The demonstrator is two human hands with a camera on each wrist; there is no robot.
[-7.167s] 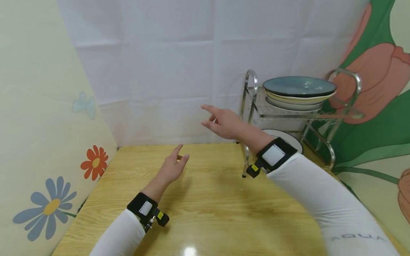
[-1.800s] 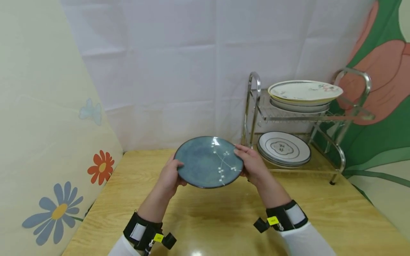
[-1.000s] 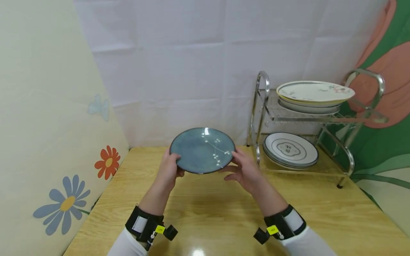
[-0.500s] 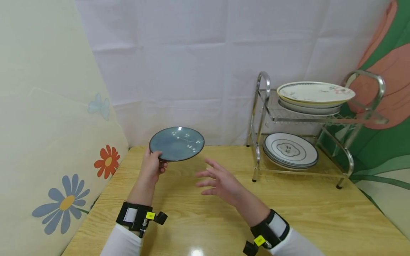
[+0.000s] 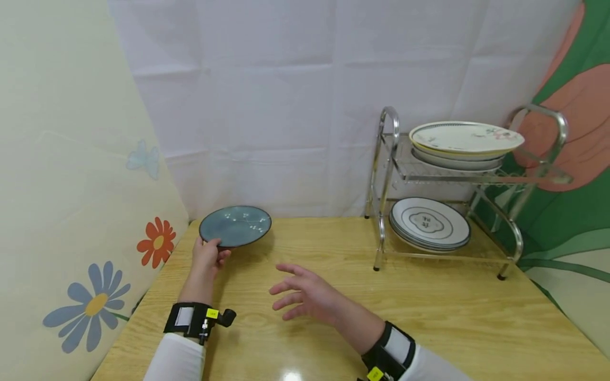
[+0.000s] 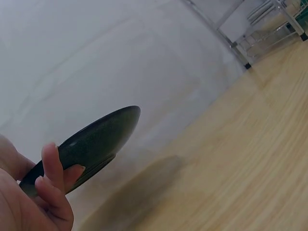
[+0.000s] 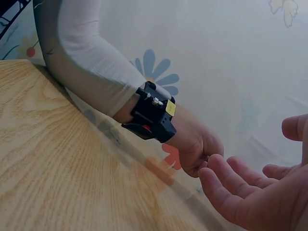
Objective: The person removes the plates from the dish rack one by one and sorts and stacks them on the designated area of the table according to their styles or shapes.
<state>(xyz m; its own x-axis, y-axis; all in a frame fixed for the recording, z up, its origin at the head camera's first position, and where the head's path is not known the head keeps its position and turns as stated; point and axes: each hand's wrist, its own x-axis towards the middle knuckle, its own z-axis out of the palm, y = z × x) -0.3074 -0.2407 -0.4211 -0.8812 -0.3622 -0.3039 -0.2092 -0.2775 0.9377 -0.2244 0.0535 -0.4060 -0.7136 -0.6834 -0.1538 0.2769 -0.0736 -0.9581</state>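
Note:
A blue-green plate (image 5: 238, 225) with a white blossom pattern is at the far left corner of the table. My left hand (image 5: 206, 259) grips its near left rim, thumb on top and fingers beneath. In the left wrist view the plate (image 6: 101, 142) is tilted and held above the tabletop, its shadow falling below it. My right hand (image 5: 305, 293) is over the middle of the table, fingers spread and holding nothing. In the right wrist view, the right hand's fingers (image 7: 231, 185) show at the lower right, with the left hand (image 7: 195, 147) beyond them.
A two-tier metal rack (image 5: 388, 180) stands at the back right. Its upper shelf bears a stack of floral oval plates (image 5: 467, 137); the lower level has stacked white plates (image 5: 429, 222) with dark rims. A white cloth (image 5: 267, 106) hangs behind the wooden table (image 5: 305, 349).
The blue-green plate left the rack's top stack and came to the middle in both hands. The right hand then released it; the left hand carried it left and lower.

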